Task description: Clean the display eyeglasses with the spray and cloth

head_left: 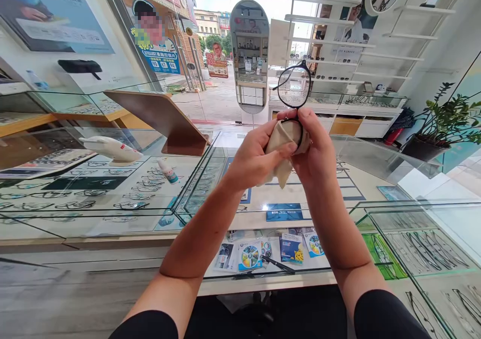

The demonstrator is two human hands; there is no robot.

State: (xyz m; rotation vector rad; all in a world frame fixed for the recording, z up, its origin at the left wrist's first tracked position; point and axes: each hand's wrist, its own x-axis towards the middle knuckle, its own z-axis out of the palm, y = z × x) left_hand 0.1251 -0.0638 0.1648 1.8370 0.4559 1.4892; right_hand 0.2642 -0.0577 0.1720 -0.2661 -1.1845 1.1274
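Black-framed eyeglasses [310, 86] are held up on end in front of me, one lens on top with droplets or specks on it. A beige cloth [282, 137] covers the lower lens. My left hand [258, 153] pinches the cloth over that lens, thumb in front. My right hand [315, 146] holds the frame near its bridge, with its thumb and fingers closed on it; part of the cloth lies against its palm. Both hands are raised above the glass counter [263, 218], close together. Some fingertips are hidden behind the cloth.
A brown tilted board [158, 118], a white hand-shaped object [112, 149] and a small bottle [167, 171] stand on the left counter. An oval mirror [250, 53] is ahead. Glasses fill the display cases [428, 243] on both sides. A potted plant [447, 121] stands right.
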